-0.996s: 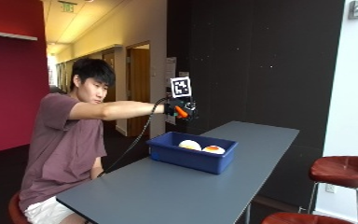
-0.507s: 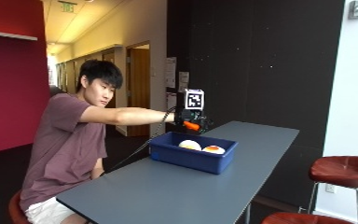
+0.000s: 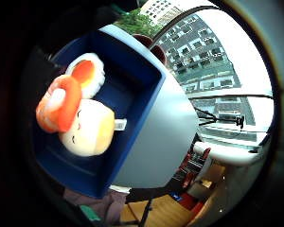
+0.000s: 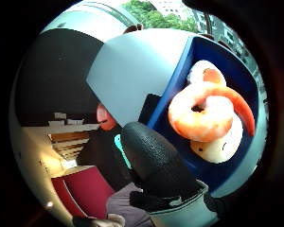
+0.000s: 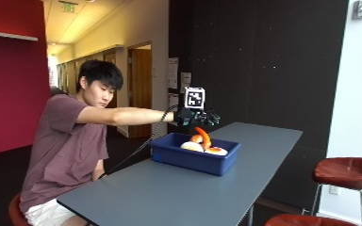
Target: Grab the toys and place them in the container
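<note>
**Hovering over the blue bin, fingers spread, shrimp just beneath**

Sitting at the left end of the grey table (image 5: 168,193), the person stretches the right arm straight out over it. The gloved right hand (image 5: 198,117) hangs above the blue container (image 5: 193,160), and from where I stand its fingers (image 5: 212,117) look fanned apart, curled round nothing. The thumb-side palm view agrees: one black-gloved finger (image 4: 156,161) sticks out straight and touches no toy.

Directly under the hand is the orange shrimp toy (image 5: 201,137), standing on end within the container's walls and rising above its rim. I see a small gap between its top and the fingers. In the palm views the shrimp (image 4: 203,111) is curled into a ring and sits in front of the two toys lying in the bin: a cream plush with a little face (image 3: 87,130) and a fried-egg toy (image 3: 87,73) with an orange yolk. Whether the shrimp rests on them or is in the air above them, I cannot tell.

The container sits on the table near the person's edge, about halfway along it. Further right, off the table's far side, stands a red-brown stool (image 5: 347,172).
</note>
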Demonstrator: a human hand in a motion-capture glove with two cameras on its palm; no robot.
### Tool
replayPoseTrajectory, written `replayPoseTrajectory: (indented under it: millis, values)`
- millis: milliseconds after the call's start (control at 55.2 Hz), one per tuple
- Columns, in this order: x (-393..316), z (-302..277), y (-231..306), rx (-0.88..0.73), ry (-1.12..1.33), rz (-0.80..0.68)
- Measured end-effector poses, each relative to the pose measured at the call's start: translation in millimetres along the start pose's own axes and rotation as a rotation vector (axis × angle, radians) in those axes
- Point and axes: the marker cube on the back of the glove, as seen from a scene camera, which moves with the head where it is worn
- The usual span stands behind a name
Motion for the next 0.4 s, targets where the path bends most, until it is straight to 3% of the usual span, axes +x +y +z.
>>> replayPoseTrajectory:
  millis: [308, 398]
  values:
    - [21, -2, 12, 0.036, 0.028, 0.071]
    - [31, 6, 15, 0.03, 0.103, 0.02]
